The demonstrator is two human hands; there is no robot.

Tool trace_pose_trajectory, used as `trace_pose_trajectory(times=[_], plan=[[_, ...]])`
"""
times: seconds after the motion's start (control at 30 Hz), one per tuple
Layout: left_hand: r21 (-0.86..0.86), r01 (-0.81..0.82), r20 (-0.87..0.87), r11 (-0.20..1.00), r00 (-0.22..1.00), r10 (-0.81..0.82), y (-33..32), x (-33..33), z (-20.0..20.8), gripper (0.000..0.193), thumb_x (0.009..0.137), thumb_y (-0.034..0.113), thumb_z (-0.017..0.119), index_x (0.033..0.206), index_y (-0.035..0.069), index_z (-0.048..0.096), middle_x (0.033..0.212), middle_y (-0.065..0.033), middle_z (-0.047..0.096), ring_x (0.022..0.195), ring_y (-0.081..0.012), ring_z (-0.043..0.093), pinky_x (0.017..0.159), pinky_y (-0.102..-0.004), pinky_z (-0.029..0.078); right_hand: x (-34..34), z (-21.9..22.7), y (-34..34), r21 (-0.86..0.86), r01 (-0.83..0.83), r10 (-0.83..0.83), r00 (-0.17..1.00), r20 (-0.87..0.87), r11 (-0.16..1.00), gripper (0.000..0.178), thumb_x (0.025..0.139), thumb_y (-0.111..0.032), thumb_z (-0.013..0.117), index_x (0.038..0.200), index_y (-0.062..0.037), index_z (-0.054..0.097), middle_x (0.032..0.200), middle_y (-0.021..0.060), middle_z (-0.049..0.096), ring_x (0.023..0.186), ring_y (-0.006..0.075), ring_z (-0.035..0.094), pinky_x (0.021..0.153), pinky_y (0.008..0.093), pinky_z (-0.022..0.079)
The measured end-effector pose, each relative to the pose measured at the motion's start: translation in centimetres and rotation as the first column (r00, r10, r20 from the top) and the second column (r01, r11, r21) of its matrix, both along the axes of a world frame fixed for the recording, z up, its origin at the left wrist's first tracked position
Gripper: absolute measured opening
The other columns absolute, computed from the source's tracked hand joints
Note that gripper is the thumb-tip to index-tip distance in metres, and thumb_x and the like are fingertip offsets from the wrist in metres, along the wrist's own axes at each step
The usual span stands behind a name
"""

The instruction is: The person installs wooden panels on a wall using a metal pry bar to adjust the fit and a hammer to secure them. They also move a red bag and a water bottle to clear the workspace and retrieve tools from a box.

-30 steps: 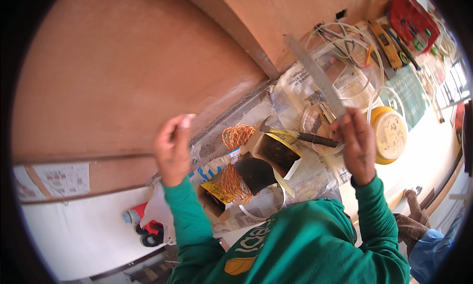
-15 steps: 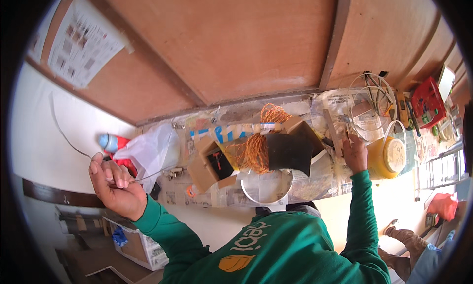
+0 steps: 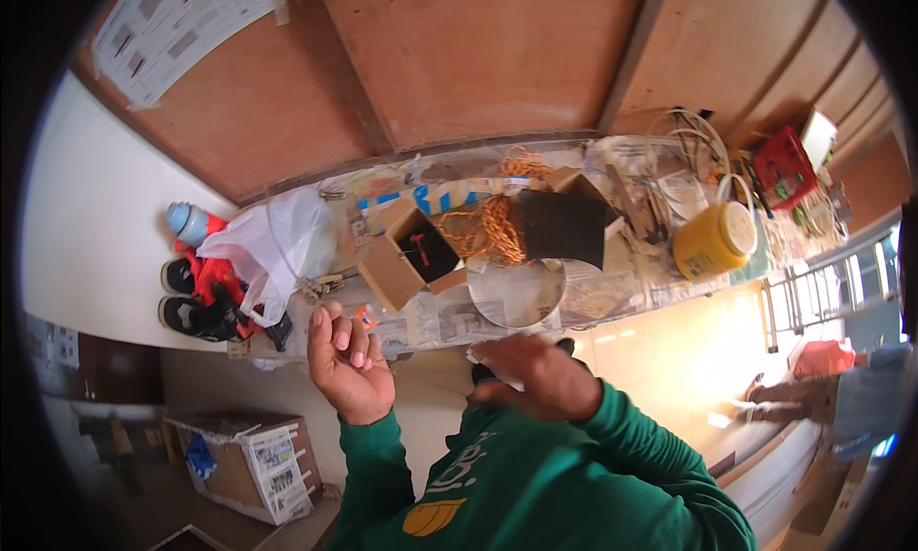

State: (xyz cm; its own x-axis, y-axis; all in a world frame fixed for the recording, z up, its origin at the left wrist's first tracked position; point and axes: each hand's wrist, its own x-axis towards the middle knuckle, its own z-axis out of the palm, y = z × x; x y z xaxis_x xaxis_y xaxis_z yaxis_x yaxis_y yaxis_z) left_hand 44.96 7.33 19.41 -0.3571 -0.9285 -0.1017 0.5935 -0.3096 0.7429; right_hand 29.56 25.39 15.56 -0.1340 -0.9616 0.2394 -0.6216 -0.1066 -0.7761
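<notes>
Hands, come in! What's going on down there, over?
Left hand empty, fingers curled, below the bench edge. Right hand blurred, at the chest, grip unclear. Open cardboard box and round metal dish nearest. Nothing between.

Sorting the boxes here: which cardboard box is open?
The small box on the bench, just above the left hand: its flaps stand open, showing a dark inside. The box on the floor is shut, papers on top.

A yellow tub (image 3: 712, 243), an open cardboard box (image 3: 413, 258), orange cord (image 3: 492, 228) and a white plastic bag (image 3: 282, 245) are seen on the cluttered bench.
</notes>
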Motion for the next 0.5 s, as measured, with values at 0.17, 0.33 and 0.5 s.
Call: trace_pose_trajectory(times=[0.17, 0.33, 0.5], plan=[[0.077, 0.021, -0.043, 0.997, 0.999, -0.018, 2.8, -0.2, -0.8, 0.02, 0.098, 0.031, 0.054, 0.096, 0.012, 0.057, 0.066, 0.0092, 0.04, 0.051, -0.0019, 0.035, 0.043, -0.0189, 0.028, 2.3, -2.4, 1.9, 0.067, -0.069, 0.074, 0.994, -0.085, 0.995, 0.037, 0.082, -0.02, 0.071, 0.113, -0.0006, 0.065, 0.105, 0.0178, 0.068, 0.091, 0.0356, 0.065, 0.081, 0.0434, 0.05], [-0.285, 0.294, 0.532, 0.912, 0.84, -0.105, 6.8, -2.9, -2.9, 0.048, 0.097, 0.047, 0.053, 0.121, 0.006, 0.059, 0.085, 0.0048, 0.059, 0.062, -0.0065, 0.047, 0.059, -0.0208, 0.043, -0.5, -4.2, 8.2, 0.029, 0.161, -0.162, 0.986, 0.023, 0.986, 0.017, 0.079, -0.002, 0.062, 0.095, -0.0032, 0.066, 0.106, 0.0155, 0.069, 0.088, 0.0326, 0.065, 0.079, 0.0402, 0.051], [-0.303, 0.517, 0.774, 0.8, 0.624, -0.11, 9.5, -1.8, -10.6, 0.031, 0.097, 0.032, 0.06, 0.103, 0.002, 0.067, 0.084, -0.0019, 0.066, 0.064, -0.0097, 0.052, 0.061, -0.0272, 0.047, -4.0, -8.2, 20.7, -0.264, 0.811, -0.805, 0.571, 0.16, 0.522, 0.021, 0.081, 0.016, 0.049, 0.087, 0.0002, 0.062, 0.085, 0.0118, 0.065, 0.096, 0.0301, 0.067, 0.085, 0.0366, 0.051]])
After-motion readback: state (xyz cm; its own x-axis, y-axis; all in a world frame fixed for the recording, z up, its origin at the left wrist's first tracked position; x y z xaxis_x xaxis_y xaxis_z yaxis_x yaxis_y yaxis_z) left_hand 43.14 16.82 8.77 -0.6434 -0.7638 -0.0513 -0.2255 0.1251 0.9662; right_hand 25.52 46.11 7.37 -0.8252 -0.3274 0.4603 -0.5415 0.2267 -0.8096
